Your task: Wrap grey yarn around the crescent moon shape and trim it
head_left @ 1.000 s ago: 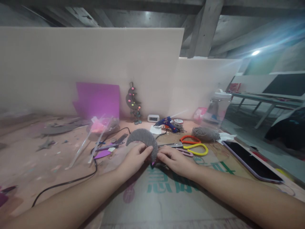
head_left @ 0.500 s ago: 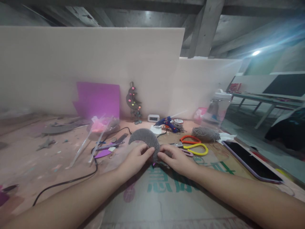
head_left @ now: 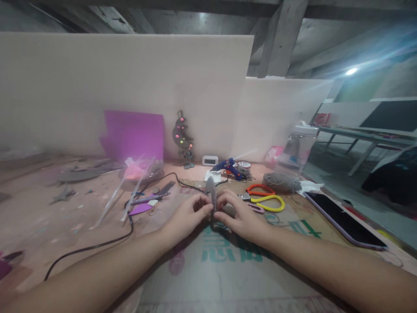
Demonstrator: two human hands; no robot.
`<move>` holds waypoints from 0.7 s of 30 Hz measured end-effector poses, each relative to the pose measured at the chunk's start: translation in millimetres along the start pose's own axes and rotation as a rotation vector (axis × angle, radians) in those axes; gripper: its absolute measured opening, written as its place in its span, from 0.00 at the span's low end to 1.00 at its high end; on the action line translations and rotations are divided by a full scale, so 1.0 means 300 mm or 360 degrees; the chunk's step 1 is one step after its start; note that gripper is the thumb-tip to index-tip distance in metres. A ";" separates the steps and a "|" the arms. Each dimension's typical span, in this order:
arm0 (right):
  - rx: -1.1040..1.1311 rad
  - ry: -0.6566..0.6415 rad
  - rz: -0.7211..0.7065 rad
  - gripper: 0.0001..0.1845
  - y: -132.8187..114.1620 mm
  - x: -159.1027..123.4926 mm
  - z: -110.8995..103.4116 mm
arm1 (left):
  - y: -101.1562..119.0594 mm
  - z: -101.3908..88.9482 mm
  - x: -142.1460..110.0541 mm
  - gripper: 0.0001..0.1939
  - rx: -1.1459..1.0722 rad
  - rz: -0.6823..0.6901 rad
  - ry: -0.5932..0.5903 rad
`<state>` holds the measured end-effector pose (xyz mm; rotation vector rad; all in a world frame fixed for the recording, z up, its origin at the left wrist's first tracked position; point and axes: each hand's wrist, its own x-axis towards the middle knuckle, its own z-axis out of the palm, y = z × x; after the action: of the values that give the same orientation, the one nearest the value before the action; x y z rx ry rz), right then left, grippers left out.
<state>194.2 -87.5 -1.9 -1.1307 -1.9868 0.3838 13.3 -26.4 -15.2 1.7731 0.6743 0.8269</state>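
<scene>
A grey yarn-wrapped crescent (head_left: 210, 187) stands nearly edge-on above the printed cardboard. My left hand (head_left: 195, 208) pinches its left side between thumb and fingers. From the right, my right hand (head_left: 236, 213) grips the same piece, thumb low and fingers curled behind. The lower part of the crescent is mostly hidden by my fingers. Just right of my right hand lie scissors with a yellow handle (head_left: 269, 203) and an orange handle (head_left: 260, 189). A ball of grey yarn (head_left: 282, 182) rests farther back.
A blue glue gun (head_left: 230, 167) lies by a small white clock (head_left: 210, 161). A decorated crescent ornament (head_left: 182, 137) leans on the wall. At right are a phone (head_left: 345, 219) and a water bottle (head_left: 299, 148). Clear glue sticks (head_left: 112, 200) and a black cable (head_left: 94, 248) lie left.
The crescent has turned from showing its broad face to nearly edge-on. Both hands stay on it, with the right fingers raised and curled more around it.
</scene>
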 end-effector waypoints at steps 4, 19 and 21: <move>0.0005 0.0004 -0.0070 0.03 0.007 -0.003 -0.002 | -0.009 -0.005 0.002 0.11 -0.0017 0.0031 0.0011; -0.0060 -0.0060 -0.0214 0.09 0.018 -0.012 0.005 | 0.013 0.001 -0.015 0.11 0.0062 0.0054 0.0143; -0.0071 -0.0052 -0.0200 0.10 0.017 -0.013 0.005 | 0.011 0.001 -0.014 0.11 -0.0036 0.0010 0.0161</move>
<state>197.1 -87.6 -7.8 -1.0261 -2.0921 0.2954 11.3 -30.8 -13.0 1.7231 0.7230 0.9302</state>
